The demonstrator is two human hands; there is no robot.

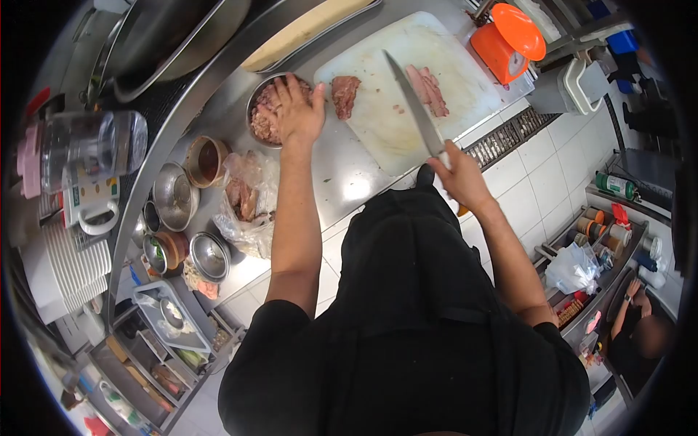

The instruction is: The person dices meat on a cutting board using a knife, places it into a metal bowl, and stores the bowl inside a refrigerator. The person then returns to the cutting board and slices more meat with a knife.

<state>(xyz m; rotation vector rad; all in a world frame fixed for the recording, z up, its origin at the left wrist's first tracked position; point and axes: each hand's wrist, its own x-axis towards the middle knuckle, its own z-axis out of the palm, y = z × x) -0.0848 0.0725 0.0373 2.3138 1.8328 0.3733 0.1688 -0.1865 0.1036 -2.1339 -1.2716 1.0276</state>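
My left hand [299,112] is spread open over a metal bowl [256,134] of cut raw meat [263,120], its fingers over the meat; whether they touch it I cannot tell. My right hand [462,176] is wrapped round the handle of a long kitchen knife [414,102]. The blade points away from me over a white cutting board [392,149]. On the board, just right of the blade, lie sliced strips of meat [430,91]. A darker piece of meat [345,97] rests at the board's left edge, close to my left hand.
Left of my forearm are a plastic bag of meat [243,200], a bowl of brown liquid [209,161] and several metal bowls [209,256]. An orange scale [502,51] stands beyond the board. A floor drain [512,134] runs along the tiles at right. Another person [640,334] is at lower right.
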